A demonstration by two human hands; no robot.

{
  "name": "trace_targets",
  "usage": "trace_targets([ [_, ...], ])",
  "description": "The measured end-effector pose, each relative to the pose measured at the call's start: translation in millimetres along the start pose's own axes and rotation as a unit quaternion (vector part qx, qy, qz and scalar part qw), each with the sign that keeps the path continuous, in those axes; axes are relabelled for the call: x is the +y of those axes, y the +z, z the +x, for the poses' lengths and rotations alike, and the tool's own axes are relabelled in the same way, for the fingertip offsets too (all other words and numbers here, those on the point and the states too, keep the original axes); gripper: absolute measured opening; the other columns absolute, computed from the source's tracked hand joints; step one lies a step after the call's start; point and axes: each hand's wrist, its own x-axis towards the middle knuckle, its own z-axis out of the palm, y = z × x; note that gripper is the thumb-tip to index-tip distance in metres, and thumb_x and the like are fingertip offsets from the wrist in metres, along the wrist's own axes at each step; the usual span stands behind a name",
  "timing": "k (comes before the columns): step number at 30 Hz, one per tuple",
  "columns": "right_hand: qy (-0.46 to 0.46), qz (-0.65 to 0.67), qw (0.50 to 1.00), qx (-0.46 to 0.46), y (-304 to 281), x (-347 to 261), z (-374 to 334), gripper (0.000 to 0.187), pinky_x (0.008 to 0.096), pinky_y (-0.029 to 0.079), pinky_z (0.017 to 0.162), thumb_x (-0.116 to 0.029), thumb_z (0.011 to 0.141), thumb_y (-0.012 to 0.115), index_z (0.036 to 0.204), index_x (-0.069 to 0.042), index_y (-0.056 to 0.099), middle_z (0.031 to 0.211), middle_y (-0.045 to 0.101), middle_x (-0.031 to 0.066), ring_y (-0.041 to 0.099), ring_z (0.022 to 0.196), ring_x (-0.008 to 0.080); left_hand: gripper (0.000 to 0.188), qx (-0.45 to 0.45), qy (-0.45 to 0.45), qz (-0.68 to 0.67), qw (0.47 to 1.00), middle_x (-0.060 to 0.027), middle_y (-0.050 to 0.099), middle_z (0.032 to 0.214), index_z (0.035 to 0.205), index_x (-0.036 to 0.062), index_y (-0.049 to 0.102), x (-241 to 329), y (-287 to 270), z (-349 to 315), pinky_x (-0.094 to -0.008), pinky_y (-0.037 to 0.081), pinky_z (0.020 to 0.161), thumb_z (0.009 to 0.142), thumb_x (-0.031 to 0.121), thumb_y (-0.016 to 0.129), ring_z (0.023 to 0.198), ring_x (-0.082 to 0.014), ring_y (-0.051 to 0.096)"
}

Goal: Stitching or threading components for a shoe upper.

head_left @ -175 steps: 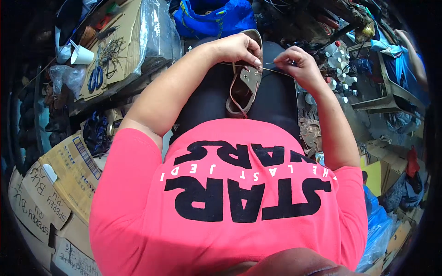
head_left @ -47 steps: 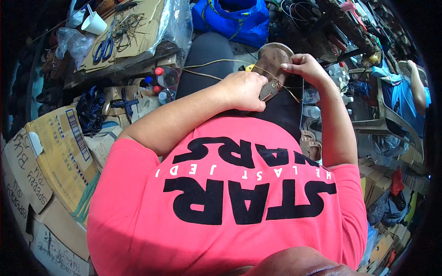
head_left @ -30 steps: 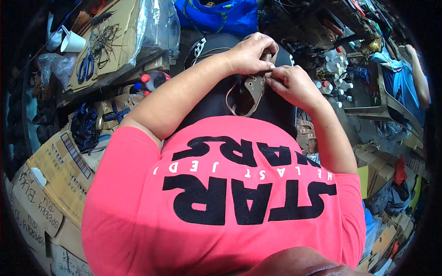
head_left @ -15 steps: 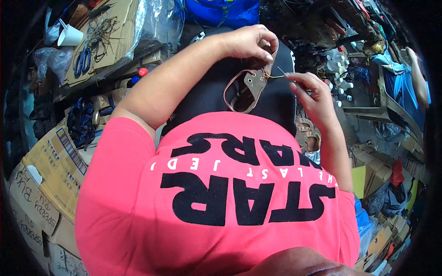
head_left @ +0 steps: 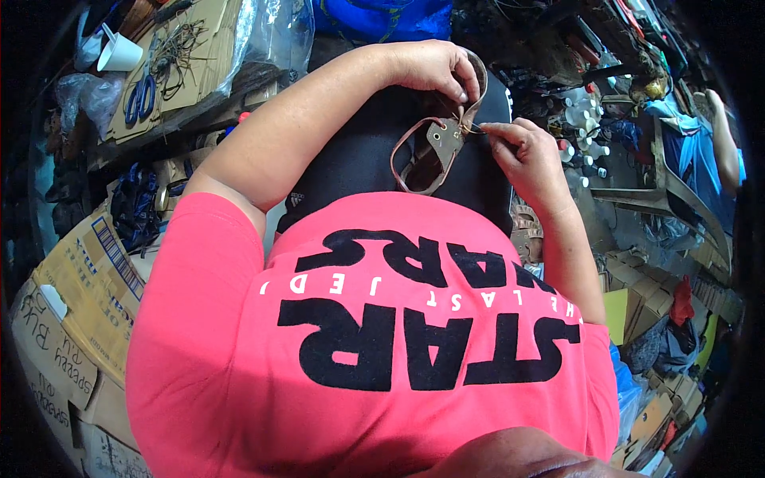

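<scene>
Brown leather shoe, left hand gripping its twelve-o'clock end, right hand pinching thin dark needle at its three-o'clock side

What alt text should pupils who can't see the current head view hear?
Someone in a pink T-shirt holds a brown shoe over dark-clad legs with the left hand, while the right hand pinches something thin, perhaps a needle, beside it. Blue-handled scissors lie on cardboard at left.

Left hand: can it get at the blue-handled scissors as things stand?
Probably yes: the blue-handled scissors lie on flat tan cardboard, handles uncovered, though the left hand would likely have to release the brown strapped shoe first.
</scene>
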Motion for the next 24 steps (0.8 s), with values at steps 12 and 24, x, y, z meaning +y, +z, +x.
trace_targets([
  [12,-0.014,-0.001,0.999,0.029,15.6,15.7,4.9,0.015,0.032,0.048,0.066,-0.012,0.078,0.067,0.092,-0.011,0.072,0.076,0.062,0.0097,0.06,0.071,0.0263,0.018,-0.03,0.05,0.023,0.998,-0.0076,0.056,0.104,0.096,0.0074,0.07,-3.4,-2.1,5.7,-0.0321,0.044,0.09,0.078,0.01,0.07,0.098,-0.0217,0.055],
  [24,-0.051,0.078,0.995,0.036,21.5,17.6,21.1,0.018,0.0306,0.048,0.063,-0.009,0.074,0.073,0.092,-0.011,0.071,0.074,0.062,0.0088,0.062,0.069,0.0229,0.031,0.15,0.042,0.11,0.982,-0.0112,0.052,0.102,0.103,0.0068,0.064,-0.9,8.3,-6.4,-0.0333,0.045,0.086,0.072,-0.001,0.064,0.097,-0.0236,0.055],
])
